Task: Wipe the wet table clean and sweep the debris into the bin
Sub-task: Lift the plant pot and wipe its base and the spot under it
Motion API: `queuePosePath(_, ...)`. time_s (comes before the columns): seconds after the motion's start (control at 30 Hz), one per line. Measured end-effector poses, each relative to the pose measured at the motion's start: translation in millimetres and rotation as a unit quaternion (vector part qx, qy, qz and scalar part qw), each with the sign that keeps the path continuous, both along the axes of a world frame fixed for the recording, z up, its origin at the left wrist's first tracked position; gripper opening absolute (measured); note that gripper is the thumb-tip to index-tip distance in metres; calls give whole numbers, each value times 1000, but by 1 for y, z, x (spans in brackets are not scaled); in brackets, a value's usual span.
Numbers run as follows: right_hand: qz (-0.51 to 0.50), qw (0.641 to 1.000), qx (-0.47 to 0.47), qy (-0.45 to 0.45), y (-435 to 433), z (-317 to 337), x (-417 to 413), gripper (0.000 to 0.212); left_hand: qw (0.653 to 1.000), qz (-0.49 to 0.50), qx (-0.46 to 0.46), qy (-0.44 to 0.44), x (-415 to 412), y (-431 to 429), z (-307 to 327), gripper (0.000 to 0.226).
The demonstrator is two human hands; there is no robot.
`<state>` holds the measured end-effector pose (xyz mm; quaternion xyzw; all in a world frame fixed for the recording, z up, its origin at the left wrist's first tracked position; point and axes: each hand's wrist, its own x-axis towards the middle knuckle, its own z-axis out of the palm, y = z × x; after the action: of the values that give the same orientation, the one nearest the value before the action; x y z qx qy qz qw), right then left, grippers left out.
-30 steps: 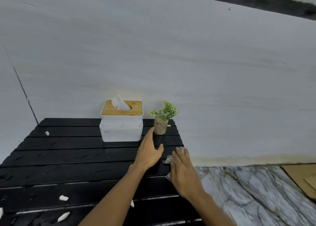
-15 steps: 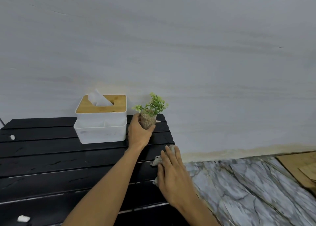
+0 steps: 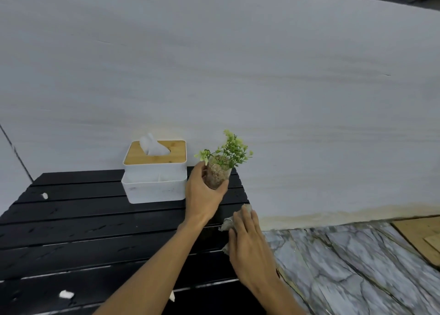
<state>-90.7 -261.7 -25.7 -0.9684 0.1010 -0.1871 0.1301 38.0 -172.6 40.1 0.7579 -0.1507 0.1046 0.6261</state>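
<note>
The black slatted table (image 3: 83, 231) shows wet streaks and small white debris scraps, one (image 3: 66, 294) near the front and one (image 3: 44, 195) at the back left. My left hand (image 3: 202, 195) grips a small plant pot (image 3: 217, 176) with green sprigs, lifted and tilted above the table's far right corner. My right hand (image 3: 247, 243) lies flat on a crumpled grey cloth (image 3: 227, 224) at the table's right edge; most of the cloth is hidden under the palm. No bin is in view.
A white tissue box (image 3: 154, 183) with a wooden lid stands at the back of the table, left of the pot. A pale wall rises right behind. Marble-patterned floor (image 3: 345, 267) lies to the right, with a brown board (image 3: 419, 238) at the far right.
My left hand reached the plant pot, closed on it and lifted it off the table, tilting it. My right hand stayed pressed on the cloth.
</note>
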Motion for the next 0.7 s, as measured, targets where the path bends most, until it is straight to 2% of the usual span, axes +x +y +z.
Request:
queuePosePath(0.17, 2, 999, 27, 41, -5, 6, 29, 61, 998, -12, -20, -53, -9, 23, 29, 47)
queuePosePath(0.23, -6, 998, 37, 56, -6, 12, 45, 54, 997, -10, -28, -66, -8, 32, 38, 46)
queuePosePath(0.37, -17, 997, 44, 69, -12, 23, 82, 57, 995, -12, -37, -87, -2, 46, 50, 47)
queuePosePath(0.47, -42, 995, 70, 53, -16, 23, 105, 56, 994, -13, -38, -98, 4, 53, 52, 47)
queuePosePath(0.6, -80, 995, 49, 36, -23, 19, 134, 57, 994, -8, -40, -100, 14, 61, 52, 46)
queuePosePath(0.7, -84, 993, 78, 34, -30, 19, 155, 55, 993, -6, -48, -109, 21, 65, 53, 47)
